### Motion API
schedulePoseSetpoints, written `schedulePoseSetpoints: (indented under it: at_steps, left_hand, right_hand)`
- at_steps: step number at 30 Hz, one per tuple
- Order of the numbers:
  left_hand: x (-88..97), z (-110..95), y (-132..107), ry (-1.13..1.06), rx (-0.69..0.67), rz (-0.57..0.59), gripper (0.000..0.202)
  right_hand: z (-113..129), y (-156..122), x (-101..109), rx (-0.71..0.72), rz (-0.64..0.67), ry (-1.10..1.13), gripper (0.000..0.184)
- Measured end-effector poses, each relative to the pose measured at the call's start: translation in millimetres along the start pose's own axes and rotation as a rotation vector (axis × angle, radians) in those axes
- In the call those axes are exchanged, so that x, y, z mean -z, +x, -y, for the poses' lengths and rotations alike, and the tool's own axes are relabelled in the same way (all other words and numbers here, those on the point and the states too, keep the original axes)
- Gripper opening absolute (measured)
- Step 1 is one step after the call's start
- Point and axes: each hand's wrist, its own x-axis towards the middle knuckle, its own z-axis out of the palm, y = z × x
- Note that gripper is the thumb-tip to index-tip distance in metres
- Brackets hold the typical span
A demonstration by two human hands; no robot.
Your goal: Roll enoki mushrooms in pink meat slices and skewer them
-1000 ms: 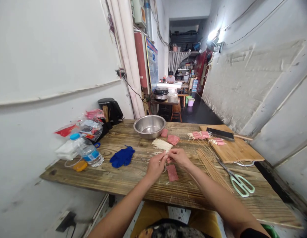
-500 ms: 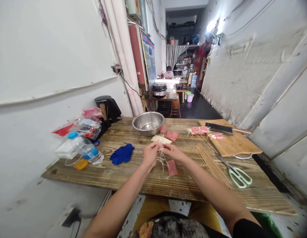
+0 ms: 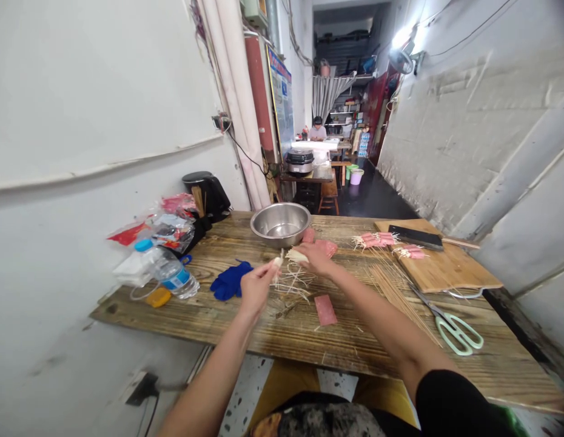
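My left hand (image 3: 257, 285) is pinched round a small tuft of pale enoki mushrooms (image 3: 278, 263), held up above the tabletop. To its right, my right hand (image 3: 316, 258) is closed over a larger enoki bunch (image 3: 296, 255), its fingers partly hidden. Loose enoki strands (image 3: 293, 284) lie scattered on the wood between and below the hands. A flat pink meat slice (image 3: 325, 310) lies by itself nearer to me. More meat slices (image 3: 328, 246) are stacked behind my right hand, partly covered by it.
A steel bowl (image 3: 281, 224) stands at the far edge. On the right are meat rolls (image 3: 375, 240), bamboo skewers (image 3: 400, 297), scissors (image 3: 455, 331) and a cutting board (image 3: 450, 267) with a cleaver (image 3: 416, 237). Left are a blue glove (image 3: 230, 280) and a water bottle (image 3: 173, 273).
My hands have moved apart: the left drew back to the left with a small enoki tuft, the right reached forward onto the larger bunch. The view has shifted slightly.
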Motion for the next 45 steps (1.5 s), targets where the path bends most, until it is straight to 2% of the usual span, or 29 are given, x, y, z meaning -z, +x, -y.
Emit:
schedulePoseSetpoints:
  at_steps: [2, 6, 10, 13, 15, 17, 22, 26, 29, 34, 39, 45]
  left_hand:
    - [-2.8, 6.5, -10.3, 0.151, -0.020, 0.134, 0.032]
    - [-14.8, 15.6, -25.8, 0.217, 0.043, 0.428, 0.026]
    - [-35.2, 26.8, -37.4, 0.177, 0.170, 0.646, 0.029]
    - [-49.1, 34.6, -40.6, 0.134, 0.272, 0.688, 0.034]
    - [-55.6, 38.1, -40.3, 0.141, 0.268, 0.693, 0.036]
    - [-59.9, 41.2, -40.3, 0.207, 0.179, 0.716, 0.033]
    - [-62.6, 54.3, -50.3, 0.436, -0.197, 0.775, 0.017]
    - [-59.8, 66.5, -60.3, 0.492, -0.502, 0.840, 0.024]
    - [-56.4, 73.8, -63.6, 0.568, -0.668, 0.871, 0.028]
    - [-48.7, 81.0, -66.3, 0.737, -0.746, 0.858, 0.030]
    - [-42.4, 72.1, -72.8, 0.845, -0.829, 0.900, 0.032]
    - [-40.4, 61.7, -79.3, 0.808, -0.926, 0.923, 0.030]
  right_hand:
    - [4.3, -12.1, 9.6, 0.101, -0.049, 0.045, 0.036]
    - [13.5, -65.3, 7.7, 0.315, 0.080, 0.109, 0.038]
    - [11.7, -108.3, -8.2, 0.251, 0.064, 0.012, 0.027]
    - [0.8, -122.5, -15.2, 0.218, 0.016, -0.033, 0.030]
    - [-8.4, -126.9, -17.7, 0.200, -0.019, 0.012, 0.032]
    - [-17.3, -130.5, -21.0, 0.166, -0.046, 0.078, 0.033]
    - [-35.0, -143.3, -38.9, 0.115, -0.074, 0.141, 0.027]
    - [-44.4, -153.5, -53.5, 0.164, -0.119, 0.057, 0.027]
    - [-48.7, -157.7, -59.6, 0.204, -0.127, -0.028, 0.025]
    - [-50.1, -158.5, -60.8, 0.259, -0.044, -0.220, 0.028]
    - [-41.5, -159.4, -49.5, 0.308, 0.106, -0.349, 0.029]
    - [-22.4, -162.1, -30.1, 0.334, 0.213, -0.423, 0.028]
